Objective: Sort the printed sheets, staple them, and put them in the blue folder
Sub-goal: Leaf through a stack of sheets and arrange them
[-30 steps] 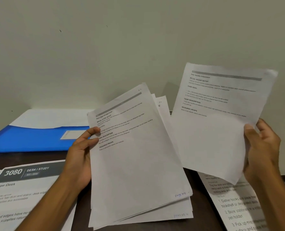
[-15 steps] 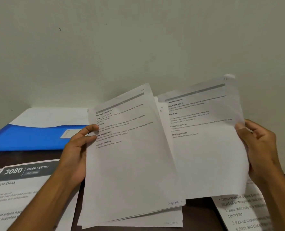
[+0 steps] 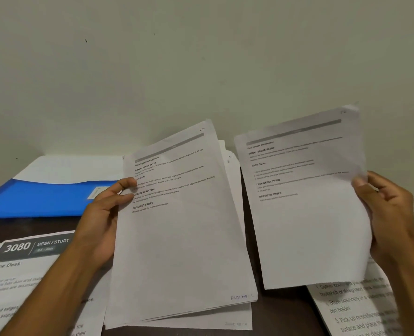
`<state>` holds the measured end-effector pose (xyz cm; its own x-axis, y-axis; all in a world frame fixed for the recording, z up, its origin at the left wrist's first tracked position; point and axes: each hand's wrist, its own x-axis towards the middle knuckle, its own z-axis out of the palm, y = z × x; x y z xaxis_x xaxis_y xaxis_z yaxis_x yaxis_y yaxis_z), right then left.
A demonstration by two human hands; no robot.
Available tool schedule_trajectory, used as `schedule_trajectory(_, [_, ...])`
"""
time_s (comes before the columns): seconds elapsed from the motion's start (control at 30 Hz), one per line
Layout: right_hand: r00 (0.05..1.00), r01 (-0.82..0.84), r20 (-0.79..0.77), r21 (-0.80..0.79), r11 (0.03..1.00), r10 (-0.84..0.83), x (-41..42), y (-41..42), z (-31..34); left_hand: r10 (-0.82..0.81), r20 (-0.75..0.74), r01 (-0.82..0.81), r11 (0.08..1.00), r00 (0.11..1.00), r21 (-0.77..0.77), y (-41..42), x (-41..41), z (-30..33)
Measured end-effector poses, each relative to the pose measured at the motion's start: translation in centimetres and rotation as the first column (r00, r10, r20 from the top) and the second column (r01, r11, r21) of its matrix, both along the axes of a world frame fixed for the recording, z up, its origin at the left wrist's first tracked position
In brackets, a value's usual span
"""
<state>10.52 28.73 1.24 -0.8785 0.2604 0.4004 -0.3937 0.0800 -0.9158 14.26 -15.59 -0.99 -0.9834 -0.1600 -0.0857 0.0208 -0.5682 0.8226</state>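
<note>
Sorting underway. Our left hand (image 3: 101, 219) grips the stack of printed sheets (image 3: 181, 238); our right hand (image 3: 390, 214) pinches a single sheet (image 3: 305, 214) apart, right of it. Blue folder (image 3: 38, 200) lies far left. Next: check its page number, slot it in order.

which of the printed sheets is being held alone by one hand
The Door Handle sheet, pinched by the right hand; the left hand grips a whole stack.

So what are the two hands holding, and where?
Left hand grips white printed sheet stack by its left edge; right hand pinches single white printed sheet by its right edge.
</note>
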Motion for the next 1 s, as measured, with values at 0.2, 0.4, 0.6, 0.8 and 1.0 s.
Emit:
schedule_trajectory(0.2, [0.999,-0.019,0.039,-0.025,1.000,0.020,-0.09,-0.04,-0.15,-0.017,0.010,0.017,1.000,1.000,-0.015,-0.10,0.16,0.09])
schedule_trajectory(0.4, [0.999,0.015,0.050,-0.063,0.998,-0.012,-0.11,0.34,-0.21,-0.034,-0.007,0.034,0.999,0.999,0.005,-0.28,0.03,-0.03])
schedule_trajectory(0.6, [0.998,-0.004,0.068,-0.072,0.997,0.008,0.08,0.25,-0.07,-0.009,-0.004,0.009,1.000,1.000,-0.014,-0.31,-0.02,-0.14])
schedule_trajectory(0.8, [0.995,-0.015,0.093,-0.077,0.997,0.022,0.15,0.32,-0.07,0.009,0.010,-0.009,1.000,1.000,-0.011,-0.21,-0.02,0.00])
schedule_trajectory(1.0, [0.992,-0.047,0.115,-0.047,0.998,0.052,0.54,0.18,0.17,0.003,-0.004,-0.004,0.999,1.000,-0.033,-0.10,0.03,0.03])
